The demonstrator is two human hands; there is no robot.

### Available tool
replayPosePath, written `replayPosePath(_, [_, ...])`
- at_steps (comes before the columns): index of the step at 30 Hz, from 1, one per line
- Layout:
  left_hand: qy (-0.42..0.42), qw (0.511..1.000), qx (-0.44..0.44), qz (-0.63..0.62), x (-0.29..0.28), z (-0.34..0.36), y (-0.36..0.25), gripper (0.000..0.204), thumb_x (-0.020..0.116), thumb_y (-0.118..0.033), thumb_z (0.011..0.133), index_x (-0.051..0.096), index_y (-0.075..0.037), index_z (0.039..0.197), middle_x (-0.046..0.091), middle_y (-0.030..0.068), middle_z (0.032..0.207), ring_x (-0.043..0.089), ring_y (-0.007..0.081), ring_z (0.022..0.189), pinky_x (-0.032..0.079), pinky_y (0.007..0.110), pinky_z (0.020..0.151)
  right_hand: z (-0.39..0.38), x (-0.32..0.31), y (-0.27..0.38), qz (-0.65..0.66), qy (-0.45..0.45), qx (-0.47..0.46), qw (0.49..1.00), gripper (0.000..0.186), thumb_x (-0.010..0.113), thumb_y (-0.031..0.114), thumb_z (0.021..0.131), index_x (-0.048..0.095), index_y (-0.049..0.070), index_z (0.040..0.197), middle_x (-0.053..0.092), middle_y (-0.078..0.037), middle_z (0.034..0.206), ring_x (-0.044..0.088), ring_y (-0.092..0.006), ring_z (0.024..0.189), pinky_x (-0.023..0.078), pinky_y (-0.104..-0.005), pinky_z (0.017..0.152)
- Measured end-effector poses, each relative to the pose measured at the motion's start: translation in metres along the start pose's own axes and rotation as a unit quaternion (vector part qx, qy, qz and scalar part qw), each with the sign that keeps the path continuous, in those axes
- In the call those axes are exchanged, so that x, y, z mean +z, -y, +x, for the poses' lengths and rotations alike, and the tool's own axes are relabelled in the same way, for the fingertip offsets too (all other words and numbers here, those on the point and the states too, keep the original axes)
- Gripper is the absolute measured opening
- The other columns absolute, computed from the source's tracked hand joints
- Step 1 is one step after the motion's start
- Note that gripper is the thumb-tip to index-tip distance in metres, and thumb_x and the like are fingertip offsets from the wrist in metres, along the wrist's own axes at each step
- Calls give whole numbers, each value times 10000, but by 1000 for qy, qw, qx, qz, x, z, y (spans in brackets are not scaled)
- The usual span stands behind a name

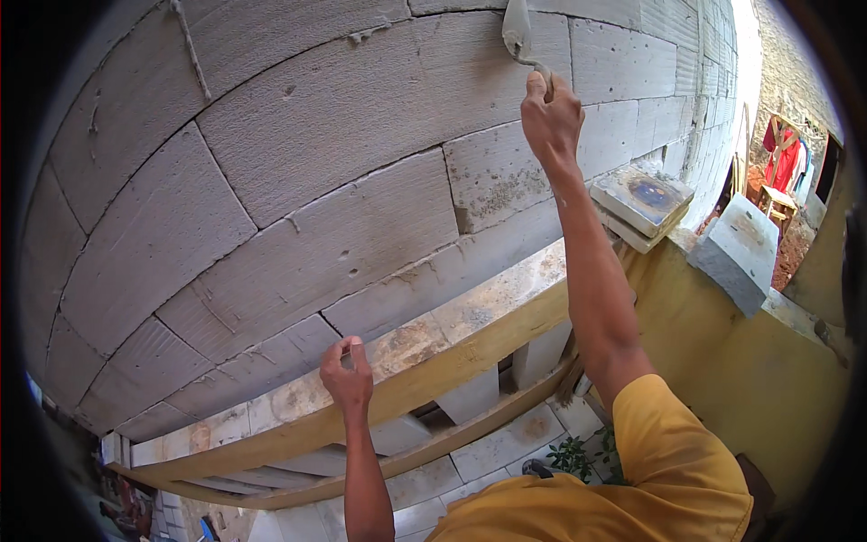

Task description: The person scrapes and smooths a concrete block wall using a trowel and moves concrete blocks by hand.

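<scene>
Head view: right hand (553, 117) grips a trowel (517, 29), fist closed, while the empty left hand (348, 378) curls loosely.

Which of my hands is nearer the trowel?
Right. Your right hand is holding the trowel; your left hand is lower, farther left, near the ledge.

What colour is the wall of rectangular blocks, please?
The rectangular-block wall is light grey, shown in the head view.

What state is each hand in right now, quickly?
Left hand: loosely curled, can't tell whether it holds anything.
Right hand: closed, holding a trowel.
</scene>
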State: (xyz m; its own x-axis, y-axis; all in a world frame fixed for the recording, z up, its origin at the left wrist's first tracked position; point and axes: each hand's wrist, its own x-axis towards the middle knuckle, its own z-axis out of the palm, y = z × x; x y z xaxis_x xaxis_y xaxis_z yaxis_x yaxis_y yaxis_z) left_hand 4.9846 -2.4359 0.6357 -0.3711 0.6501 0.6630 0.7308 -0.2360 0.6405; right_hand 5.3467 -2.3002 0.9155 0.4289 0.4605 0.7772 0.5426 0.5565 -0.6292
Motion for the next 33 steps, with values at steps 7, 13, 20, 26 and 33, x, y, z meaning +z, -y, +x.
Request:
replayPosePath(7, [7, 999, -43, -27, -25, -4, -3, 307, 685, -251, 1026, 766, 45, 1035, 771, 147, 943, 714, 225, 910, 541, 378, 882, -71, 48, 82, -4, 72, -217, 973, 230, 615, 274, 1052, 626, 59, 1134, 712, -217, 837, 715, -449, 767, 567, -507, 704])
replayPosePath(13, [-65, 975, -107, -185, -114, -49, 33, 300, 648, -230, 1059, 756, 49, 1085, 769, 93, 998, 691, 187, 968, 533, 364, 932, -83, 53, 73, 26, 82, -131, 988, 263, 624, 293, 1051, 652, 32, 1076, 726, -213, 825, 721, -443, 781, 542, -534, 713])
replayPosePath(20, [-126, 971, -182, -90, -211, -100, 84, 350, 576, -240, 1106, 738, 70, 1107, 743, 115, 1019, 682, 192, 984, 523, 343, 962, -82, 43, 80, 39, 31, -19, 999, 264, 618, 285, 1054, 654, 24, 1045, 720, -236, 815, 717, -458, 761, 547, -516, 722])
replayPosePath(26, [-133, 966, -218, -39, -237, -134, 126, 372, 558, -243, 1122, 721, 91, 1120, 731, 146, 1043, 685, 224, 986, 550, 359, 971, -80, 32, -15, 33, -71, 56, 995, 304, 606, 313, 1050, 668, 16, 1076, 733, -257, 875, 719, -475, 844, 543, -532, 769])
replayPosePath(33, [-147, 955, -256, -13, -217, -152, 118, 399, 548, -258, 1133, 722, 101, 1127, 716, 136, 983, 681, 248, 952, 554, 366, 946, -114, 3, -100, -30, -115, 212, 970, 360, 595, 346, 1040, 684, -3, 1046, 720, -273, 897, 701, -474, 821, 535, -549, 812])
